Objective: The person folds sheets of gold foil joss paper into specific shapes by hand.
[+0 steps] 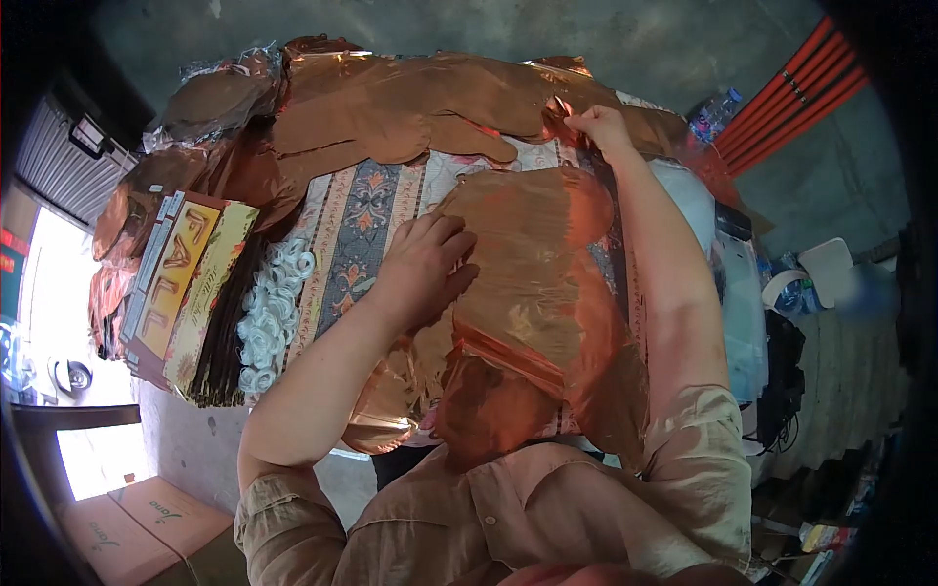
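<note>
A flat copper-coloured foil balloon [518, 254] lies in front of me on the patterned cloth, its lower end folded and creased near my body. My left hand [425, 269] rests on its left edge, fingers stretched out. At the far side, my right hand [598, 129] pinches a shiny crumpled bit of copper foil [559, 115]. That bit is at the front edge of a spread pile of similar flat foil balloons [391, 103]. More loose foil [391, 391] pokes out below my left wrist.
Left are packs printed FALL [176, 283], a pack reading Hello Fall [210, 303] and white curled rings [278, 313]. Clear plastic sheets [738, 313] and a water bottle [718, 112] are at the right, beside orange poles [791, 98]. A cardboard box [147, 527] sits lower left.
</note>
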The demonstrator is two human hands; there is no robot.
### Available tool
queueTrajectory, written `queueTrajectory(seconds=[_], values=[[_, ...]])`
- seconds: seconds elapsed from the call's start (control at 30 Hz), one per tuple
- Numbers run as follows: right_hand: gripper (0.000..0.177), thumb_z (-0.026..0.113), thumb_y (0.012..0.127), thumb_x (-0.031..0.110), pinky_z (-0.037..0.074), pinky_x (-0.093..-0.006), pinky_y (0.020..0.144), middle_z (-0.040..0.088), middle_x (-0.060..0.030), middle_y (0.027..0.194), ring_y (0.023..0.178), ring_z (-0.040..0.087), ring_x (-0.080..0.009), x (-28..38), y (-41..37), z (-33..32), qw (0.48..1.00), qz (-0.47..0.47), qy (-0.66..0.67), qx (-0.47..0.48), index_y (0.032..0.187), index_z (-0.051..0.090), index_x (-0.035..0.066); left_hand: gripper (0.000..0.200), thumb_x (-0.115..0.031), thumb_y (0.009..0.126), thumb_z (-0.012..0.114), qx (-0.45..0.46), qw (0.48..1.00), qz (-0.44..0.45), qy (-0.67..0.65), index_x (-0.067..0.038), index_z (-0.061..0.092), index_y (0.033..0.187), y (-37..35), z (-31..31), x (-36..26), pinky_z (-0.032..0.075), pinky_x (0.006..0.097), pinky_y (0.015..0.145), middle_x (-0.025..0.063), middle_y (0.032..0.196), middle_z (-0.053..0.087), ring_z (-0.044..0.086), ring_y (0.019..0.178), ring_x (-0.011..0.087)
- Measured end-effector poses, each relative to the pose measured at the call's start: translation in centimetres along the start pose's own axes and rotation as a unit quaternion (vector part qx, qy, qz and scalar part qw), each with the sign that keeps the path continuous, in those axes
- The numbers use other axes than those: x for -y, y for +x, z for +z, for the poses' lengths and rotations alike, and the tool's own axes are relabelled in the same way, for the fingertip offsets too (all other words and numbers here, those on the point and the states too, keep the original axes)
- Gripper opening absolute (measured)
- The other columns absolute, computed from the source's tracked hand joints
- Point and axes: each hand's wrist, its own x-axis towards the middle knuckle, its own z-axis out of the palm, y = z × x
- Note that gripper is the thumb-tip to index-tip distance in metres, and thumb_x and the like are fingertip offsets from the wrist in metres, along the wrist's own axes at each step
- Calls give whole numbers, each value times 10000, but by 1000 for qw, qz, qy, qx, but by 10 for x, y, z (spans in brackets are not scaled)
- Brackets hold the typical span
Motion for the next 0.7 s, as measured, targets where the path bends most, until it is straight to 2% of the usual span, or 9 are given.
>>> queueTrajectory(seconds=[0.03,0.13,0.17,0.2,0.23,0.3,0.47,0.63,0.7], values=[[307,778,800,186,359,-280,458,551,4,560,495,473,-81,1,0,2,998,22,54,-9,609,559,88,298,-236,798,674,-5,1000,2,0,-101,615,1058,0,0,0,393,406,955,75,1136,572,515,1117,280],[310,784,788,175,362,-275,466,561,6,575,505,469,-69,-1,2,-2,998,-1,47,-42,597,561,73,307,-236,797,678,-5,1000,0,4,-102,615,1067,0,1,1,392,406,957,76,1142,571,513,1122,280],[164,736,810,143,436,-328,525,630,-57,661,577,598,-173,-4,5,-2,988,-65,-124,-71,762,612,46,313,-236,796,679,-4,1000,-2,7,-102,615,1072,-1,2,0,391,406,959,77,1146,571,511,1126,280],[164,736,810,143,436,-328,525,630,-57,661,577,598,-173,-8,5,0,988,-65,-123,-72,762,612,46,313,-236,796,679,-4,1000,-1,7,-102,615,1072,-2,2,0,391,406,959,77,1146,571,511,1126,280],[129,702,817,122,471,-367,593,651,-91,743,688,633,-247,-3,2,5,967,-138,-188,-100,889,611,67,317,-236,797,680,4,1000,-4,4,-102,613,1076,-2,0,0,389,406,963,78,1151,570,508,1132,280],[360,610,827,83,514,-459,776,642,-154,1016,958,625,-392,27,-23,11,918,-229,-307,-100,1174,547,155,320,-236,797,680,5,1000,-2,3,-103,612,1080,2,-2,0,387,405,966,78,1155,569,506,1138,279],[355,548,883,166,527,-470,794,594,-137,1163,964,647,-368,35,-24,13,847,-259,-464,27,1237,566,190,320,-236,799,678,1,1000,2,1,-103,610,1082,-1,1,1,383,406,970,75,1162,564,504,1142,278],[311,608,857,304,539,-442,809,624,-168,1080,973,655,-337,60,-33,25,851,-92,-517,26,1022,689,53,323,-238,801,677,4,1000,-4,-1,-104,610,1087,-2,0,-1,382,409,971,75,1177,562,503,1146,279],[320,611,852,310,541,-445,806,643,-178,1044,963,660,-337,62,-35,28,849,-95,-519,24,978,694,28,323,-239,802,676,5,1000,-3,0,-104,611,1088,-1,0,-1,381,410,971,75,1181,561,502,1147,279]])
